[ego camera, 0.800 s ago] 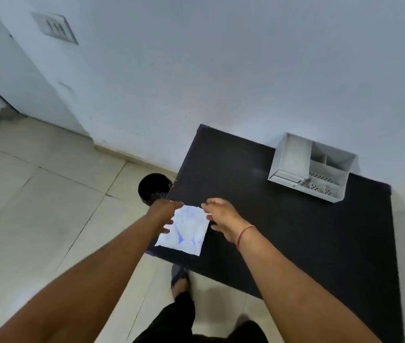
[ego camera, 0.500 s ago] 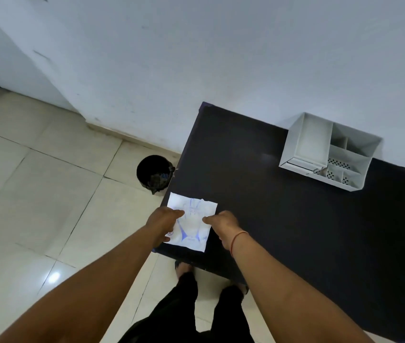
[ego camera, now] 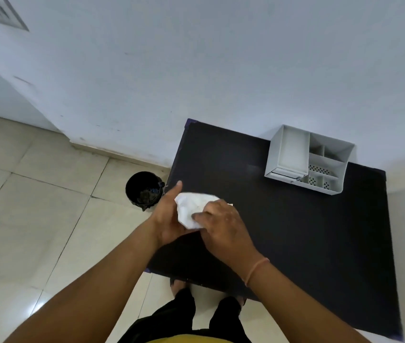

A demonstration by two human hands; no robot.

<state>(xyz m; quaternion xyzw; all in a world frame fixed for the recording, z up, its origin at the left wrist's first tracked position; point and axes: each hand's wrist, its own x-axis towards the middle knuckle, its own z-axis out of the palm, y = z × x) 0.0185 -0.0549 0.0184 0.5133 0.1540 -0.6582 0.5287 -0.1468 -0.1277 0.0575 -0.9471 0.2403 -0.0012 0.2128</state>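
Black table (ego camera: 295, 243) | paper (ego camera: 191, 206), flat earlier, now crumpled | left hand (ego camera: 168, 220), right hand (ego camera: 223, 226) grip

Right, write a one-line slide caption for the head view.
Left hand and right hand hold a crumpled white paper above the black table, black bin nearby.

1. Wall (ego camera: 196, 58): pale, plain; switch plate (ego camera: 1, 12) at upper left.
2. Floor (ego camera: 35, 219): glossy beige tiles, glare at lower left.
3. Table (ego camera: 320, 231): black, against wall.
4. Organizer (ego camera: 307, 162): white, at table's far edge.
5. Bin (ego camera: 144, 190): black, just beside table.
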